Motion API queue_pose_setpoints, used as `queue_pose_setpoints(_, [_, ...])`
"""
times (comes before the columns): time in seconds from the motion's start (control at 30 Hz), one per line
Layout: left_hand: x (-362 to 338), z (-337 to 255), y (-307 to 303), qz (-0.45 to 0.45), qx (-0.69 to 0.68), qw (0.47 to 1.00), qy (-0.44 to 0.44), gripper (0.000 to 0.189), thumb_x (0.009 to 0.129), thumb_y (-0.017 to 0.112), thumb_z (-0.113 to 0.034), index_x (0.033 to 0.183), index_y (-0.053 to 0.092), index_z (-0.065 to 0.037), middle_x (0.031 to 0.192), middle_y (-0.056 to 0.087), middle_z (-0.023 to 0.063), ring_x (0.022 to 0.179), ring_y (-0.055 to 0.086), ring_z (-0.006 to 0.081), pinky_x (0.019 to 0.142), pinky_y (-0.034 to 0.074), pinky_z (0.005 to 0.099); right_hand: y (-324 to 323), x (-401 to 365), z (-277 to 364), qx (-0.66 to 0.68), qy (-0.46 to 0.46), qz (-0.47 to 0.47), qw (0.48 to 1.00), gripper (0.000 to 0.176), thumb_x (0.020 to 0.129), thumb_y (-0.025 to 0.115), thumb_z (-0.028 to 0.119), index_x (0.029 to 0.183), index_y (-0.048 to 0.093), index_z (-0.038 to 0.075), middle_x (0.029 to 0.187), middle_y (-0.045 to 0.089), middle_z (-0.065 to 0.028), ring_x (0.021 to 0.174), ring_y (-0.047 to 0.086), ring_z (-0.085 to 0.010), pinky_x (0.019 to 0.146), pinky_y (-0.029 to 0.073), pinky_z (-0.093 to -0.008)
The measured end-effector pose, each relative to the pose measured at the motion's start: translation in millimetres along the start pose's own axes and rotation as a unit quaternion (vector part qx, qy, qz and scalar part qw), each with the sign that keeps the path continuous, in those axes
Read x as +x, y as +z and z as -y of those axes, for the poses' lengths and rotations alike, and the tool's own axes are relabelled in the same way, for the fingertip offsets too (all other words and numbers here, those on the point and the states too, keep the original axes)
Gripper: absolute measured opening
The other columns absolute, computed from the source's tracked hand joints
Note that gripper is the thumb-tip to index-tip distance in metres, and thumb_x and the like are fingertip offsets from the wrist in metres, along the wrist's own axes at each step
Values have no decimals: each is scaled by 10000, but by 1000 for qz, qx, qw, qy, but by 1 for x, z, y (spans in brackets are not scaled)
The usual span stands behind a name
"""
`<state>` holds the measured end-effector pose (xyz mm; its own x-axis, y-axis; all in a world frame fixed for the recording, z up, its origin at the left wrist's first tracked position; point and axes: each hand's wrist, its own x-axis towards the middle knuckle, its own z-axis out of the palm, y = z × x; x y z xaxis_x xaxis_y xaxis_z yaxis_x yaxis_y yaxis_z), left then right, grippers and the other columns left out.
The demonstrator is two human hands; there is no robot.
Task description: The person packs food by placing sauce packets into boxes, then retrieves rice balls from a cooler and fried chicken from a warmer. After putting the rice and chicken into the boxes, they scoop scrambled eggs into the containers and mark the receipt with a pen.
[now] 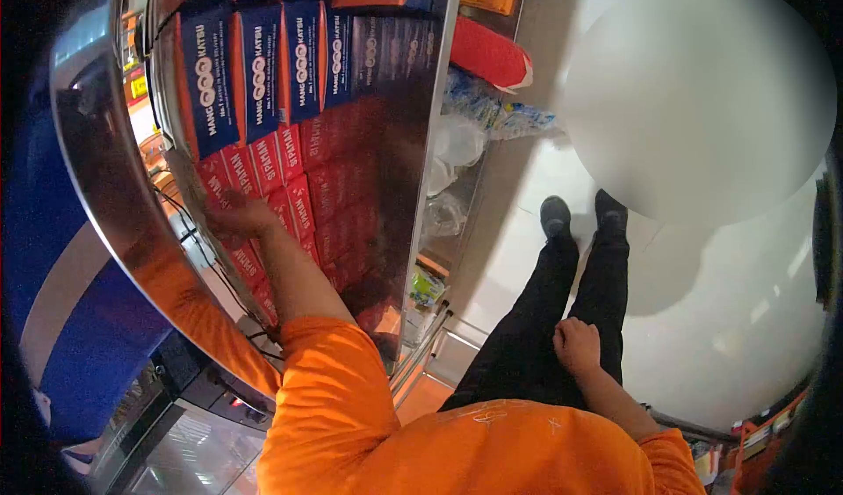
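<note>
My left hand point(239, 217) reaches into the shelf unit, up against the front of the stacked red "SI PAMAN" boxes point(266, 166). Its thumb and fingers look apart on the boxes, though shadow blurs the fingertips, and no item shows in its grasp. Directly above stands a row of blue and orange "MANG KATSU" boxes point(301, 60). My right hand point(577, 346) rests on my thigh with fingers curled in and nothing visible in it.
A shiny metal edge point(132, 231) curves along the left, with dark cables point(200, 247) beside the boxes. Clear plastic containers point(457, 141) and a red package point(490, 53) sit on the shelf's right side. Pale tiled floor point(685, 319) lies around my feet. A grey blurred disc covers the upper right.
</note>
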<state>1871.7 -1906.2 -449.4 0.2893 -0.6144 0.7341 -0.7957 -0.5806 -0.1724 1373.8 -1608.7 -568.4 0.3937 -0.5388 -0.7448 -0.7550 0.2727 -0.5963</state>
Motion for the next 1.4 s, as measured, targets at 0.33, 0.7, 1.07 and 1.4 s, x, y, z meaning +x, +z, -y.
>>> queue_pose_setpoints(0.33, [-108, -60, -152, 183, -228, 952, -92, 321, 900, 450, -258, 1027, 586, 3, 937, 614, 224, 887, 579, 370, 773, 442, 399, -32, -27, -32, 123, 7, -64, 990, 160, 797, 530, 170, 851, 596, 34, 770, 600, -117, 747, 586, -278, 685, 458, -371])
queue_pose_setpoints(0.7, [-174, -85, -446, 385, -385, 813, 207, 256, 717, 612, -173, 964, 595, -240, 901, 575, -22, 913, 513, 225, 753, 265, 462, -202, -78, 154, 402, -196, 113, 887, 875, 755, 675, 138, 1389, 72, 105, 1290, 344, -161, 1179, 365, -226, 965, 330, -354])
queue_pose_setpoints(1.07, [-186, 60, -630, 269, -699, 405, -525, 577, 841, 584, -146, 1327, 275, -124, 1092, 516, 116, 939, 541, 175, 808, 463, 294, -135, -246, 279, 87, -394, 348, 846, 798, 761, 639, 113, 1386, 144, 97, 1231, 398, -133, 1153, 389, -255, 999, 290, -370])
queue_pose_setpoints(1.4, [-436, 96, -893, 3, -460, 437, -773, 381, 845, 571, -317, 1138, 372, -177, 956, 539, 60, 788, 569, 131, 515, 478, 303, 98, -460, 197, -415, -826, 273, 266, 536, 675, 679, 357, 1163, 508, 216, 1224, 454, -97, 1147, 410, -274, 938, 309, -533])
